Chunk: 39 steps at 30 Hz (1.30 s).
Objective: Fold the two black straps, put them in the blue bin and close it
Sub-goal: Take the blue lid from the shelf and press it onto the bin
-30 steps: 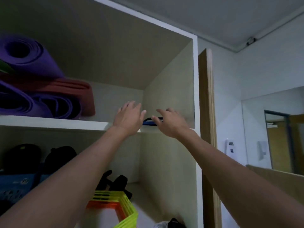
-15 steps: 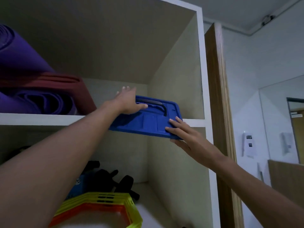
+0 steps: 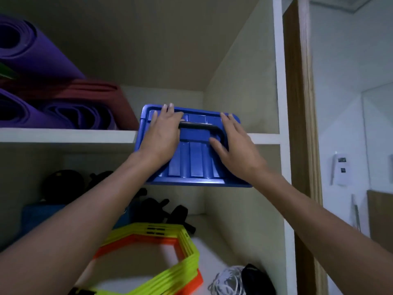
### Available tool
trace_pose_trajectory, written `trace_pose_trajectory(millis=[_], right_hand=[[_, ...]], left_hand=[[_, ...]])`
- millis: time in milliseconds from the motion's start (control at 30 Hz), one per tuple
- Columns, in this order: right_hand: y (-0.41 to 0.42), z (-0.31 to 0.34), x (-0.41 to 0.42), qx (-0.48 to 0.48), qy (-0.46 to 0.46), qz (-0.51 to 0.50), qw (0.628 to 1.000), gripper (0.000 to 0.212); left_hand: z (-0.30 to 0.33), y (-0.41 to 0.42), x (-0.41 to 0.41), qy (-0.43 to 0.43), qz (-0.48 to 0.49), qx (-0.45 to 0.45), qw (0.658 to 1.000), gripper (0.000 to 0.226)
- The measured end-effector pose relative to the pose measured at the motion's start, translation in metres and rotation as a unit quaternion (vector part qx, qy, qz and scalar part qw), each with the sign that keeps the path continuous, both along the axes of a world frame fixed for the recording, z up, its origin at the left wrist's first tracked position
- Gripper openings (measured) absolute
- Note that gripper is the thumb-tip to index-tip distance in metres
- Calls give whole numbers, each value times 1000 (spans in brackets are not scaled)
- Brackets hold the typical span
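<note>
Here both hands lie on top of the blue lid, which sits tilted at the front of the upper shelf. The left hand rests flat on the lid's left half, fingers nearly straight and close together, with the fingertips reaching the far rim; its thumb side lies against the left end of the black handle. The right hand is spread open over the right half, fingers straight and slightly fanned, its thumb beside the handle's right end. Neither hand curls round anything.

The lid's long axis runs roughly from the far rim toward the camera, its near edge hanging out well past the shelf's front lip and dipping lower than the far edge. The handle lies crosswise, left to right. Whether a bin body is under the lid cannot be told.

Just left of the lid lie a red mat and purple mats, the red one near the lid's far left corner. To the right, the cupboard's side wall stands close to the lid's right edge, with a narrow gap. Below the overhanging edge is open air above the lower shelf, where yellow and orange rings and dark gear lie.
</note>
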State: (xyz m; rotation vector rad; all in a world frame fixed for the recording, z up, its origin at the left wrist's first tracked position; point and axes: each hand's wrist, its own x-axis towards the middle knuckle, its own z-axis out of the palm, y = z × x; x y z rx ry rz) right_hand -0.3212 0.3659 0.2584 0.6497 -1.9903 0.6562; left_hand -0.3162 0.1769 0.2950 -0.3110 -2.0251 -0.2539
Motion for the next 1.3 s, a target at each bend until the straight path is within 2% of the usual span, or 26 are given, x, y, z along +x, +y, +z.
trace_pose_trajectory(millis=[100, 200, 433, 600, 733, 967, 1133, 1300], right_hand=[[-25, -19, 8, -19, -1, 13, 1000, 55], [-56, -70, 12, 12, -34, 25, 999, 54], [-120, -263, 63, 43, -176, 72, 981, 54], [-143, -407, 121, 77, -283, 61, 954, 52], [-152, -488, 159, 112, -363, 48, 924, 51], [-158, -546, 160, 132, -421, 27, 897, 51], [-163, -566, 142, 136, -462, 49, 875, 51], [-170, -582, 132, 152, -456, 25, 876, 53]], left_hand=[[-43, -12, 34, 0, -1, 34, 999, 36], [-99, -36, 54, -18, 26, 46, 998, 38], [-290, -99, 105, -144, 42, 100, 984, 41], [-442, -131, 157, -275, 24, 123, 953, 44], [-525, -138, 192, -350, 18, 148, 925, 43], [-595, -150, 185, -417, 23, 148, 896, 45], [-615, -153, 170, -448, 40, 132, 883, 44], [-632, -157, 161, -444, 42, 164, 880, 44]])
